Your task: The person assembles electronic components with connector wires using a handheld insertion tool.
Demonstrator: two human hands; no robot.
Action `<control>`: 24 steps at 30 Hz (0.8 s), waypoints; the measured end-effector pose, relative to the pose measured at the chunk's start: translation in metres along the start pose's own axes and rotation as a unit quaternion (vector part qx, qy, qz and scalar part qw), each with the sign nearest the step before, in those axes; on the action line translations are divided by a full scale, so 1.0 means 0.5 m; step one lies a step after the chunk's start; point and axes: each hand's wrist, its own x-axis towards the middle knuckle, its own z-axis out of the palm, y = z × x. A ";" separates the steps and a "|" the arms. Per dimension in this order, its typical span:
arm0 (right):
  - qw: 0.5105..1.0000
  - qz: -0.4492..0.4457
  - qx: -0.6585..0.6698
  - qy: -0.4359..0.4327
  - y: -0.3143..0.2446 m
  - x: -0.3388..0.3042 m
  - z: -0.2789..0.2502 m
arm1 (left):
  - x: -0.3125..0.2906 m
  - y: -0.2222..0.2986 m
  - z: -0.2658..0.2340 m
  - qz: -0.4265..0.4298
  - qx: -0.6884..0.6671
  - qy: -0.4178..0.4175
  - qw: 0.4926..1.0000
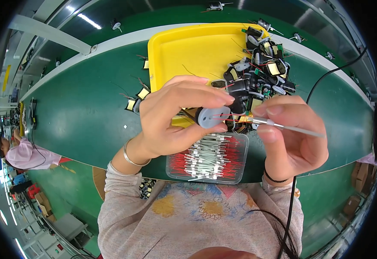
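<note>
My left hand (pixel 167 114) pinches a small black part with a grey round end disc (pixel 212 117), which has small holes in its face. Facing it, my right hand (pixel 298 131) grips a thin white stick (pixel 302 131) with a shiny collar between thumb and fingers. Fine red wires stretch from the collar to the disc; whether they pass through its holes I cannot tell. Just below both hands sits a clear plastic box (pixel 243 166), full of white sticks with red wire ends (pixel 210 159). Most of the black part is hidden by my left fingers.
Behind my hands lies a yellow tray (pixel 188 49); black parts (pixel 261 64) with cream pads and wires are heaped at its right side. Similar parts (pixel 143 93) lie left of it. A black cable (pixel 326 74) hangs at right. Another person (pixel 29 153) sits far left.
</note>
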 end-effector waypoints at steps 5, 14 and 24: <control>0.990 -0.101 -0.082 -0.048 -0.002 0.006 -0.005 | 0.000 -0.001 0.001 0.005 0.001 -0.002 1.000; 0.983 -0.145 -0.104 -0.046 -0.004 0.002 0.000 | 0.000 -0.005 0.013 0.001 -0.015 0.083 0.996; 0.977 -0.148 -0.148 -0.034 -0.019 -0.009 0.011 | -0.001 -0.001 0.014 0.011 0.021 0.098 0.995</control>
